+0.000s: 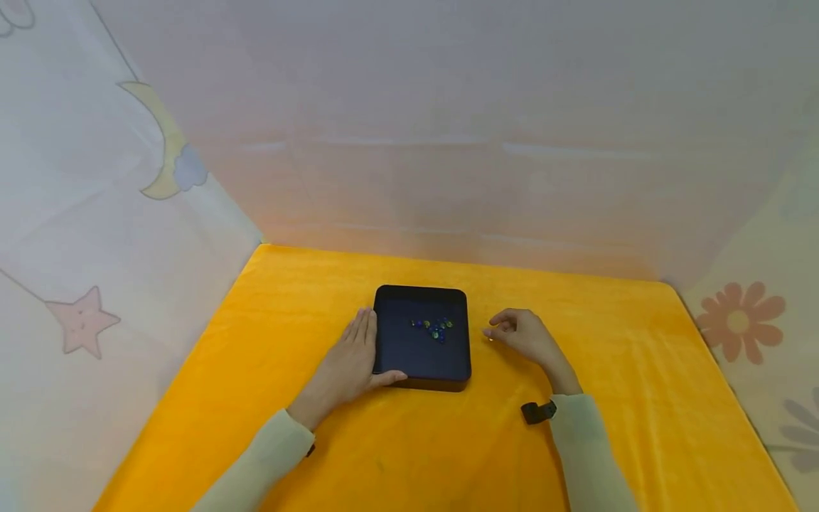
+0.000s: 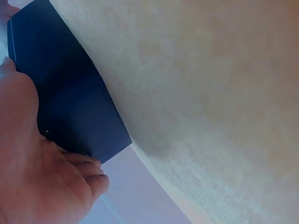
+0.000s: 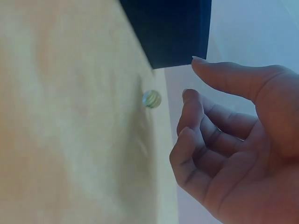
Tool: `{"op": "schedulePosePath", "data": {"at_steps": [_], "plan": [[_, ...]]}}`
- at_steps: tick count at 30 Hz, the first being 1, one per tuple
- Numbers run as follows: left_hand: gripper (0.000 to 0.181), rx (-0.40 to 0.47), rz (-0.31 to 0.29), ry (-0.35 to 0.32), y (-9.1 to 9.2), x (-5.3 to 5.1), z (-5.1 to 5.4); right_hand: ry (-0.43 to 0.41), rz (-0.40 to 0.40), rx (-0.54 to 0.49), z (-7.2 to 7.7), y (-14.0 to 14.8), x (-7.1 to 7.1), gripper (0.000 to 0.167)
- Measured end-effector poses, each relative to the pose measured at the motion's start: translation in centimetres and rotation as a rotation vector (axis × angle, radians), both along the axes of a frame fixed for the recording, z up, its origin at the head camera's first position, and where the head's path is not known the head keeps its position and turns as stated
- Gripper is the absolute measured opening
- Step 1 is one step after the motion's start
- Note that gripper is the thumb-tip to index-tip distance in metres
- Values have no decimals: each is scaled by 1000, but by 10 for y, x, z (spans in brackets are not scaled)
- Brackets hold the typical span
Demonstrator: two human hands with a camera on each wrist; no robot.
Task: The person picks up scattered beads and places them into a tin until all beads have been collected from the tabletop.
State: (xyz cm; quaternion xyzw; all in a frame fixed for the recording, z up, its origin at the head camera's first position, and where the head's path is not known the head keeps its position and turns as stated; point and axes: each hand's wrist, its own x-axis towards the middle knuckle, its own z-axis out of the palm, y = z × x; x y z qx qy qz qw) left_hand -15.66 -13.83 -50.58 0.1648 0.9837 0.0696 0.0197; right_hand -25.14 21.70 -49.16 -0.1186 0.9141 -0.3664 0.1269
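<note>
A square black tray (image 1: 409, 355) lies on yellow cloth, with several blue and yellow-green marbles (image 1: 438, 331) grouped inside it. Along the tray's left side rests my left hand (image 1: 348, 363), fingers straight and thumb at the near edge. The left wrist view shows this hand (image 2: 51, 177) against the tray's dark outer wall (image 2: 70, 88). To the right of the tray is my right hand (image 1: 521, 336), its fingers loosely bent. A clear marble with yellowish streaks (image 3: 152, 99) sits on the cloth just off the fingertips, apart from them in the right wrist view.
The yellow cloth (image 1: 384, 455) covers the whole work surface. A pale fabric wall (image 1: 448, 192) rises behind it, and printed side walls with a moon (image 1: 163, 142) and a flower (image 1: 739, 321) stand left and right.
</note>
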Motion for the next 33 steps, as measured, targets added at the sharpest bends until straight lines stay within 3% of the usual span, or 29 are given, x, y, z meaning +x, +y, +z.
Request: {"op": "schedulePosePath", "data": {"at_steps": [15,33], "plan": [[123,-12,6,13,-2,1,-3,-39,-2,7,-11,7,7,33],[123,-14,11,15,2,1,0,-52,10,67,-17,7,0,22]]}}
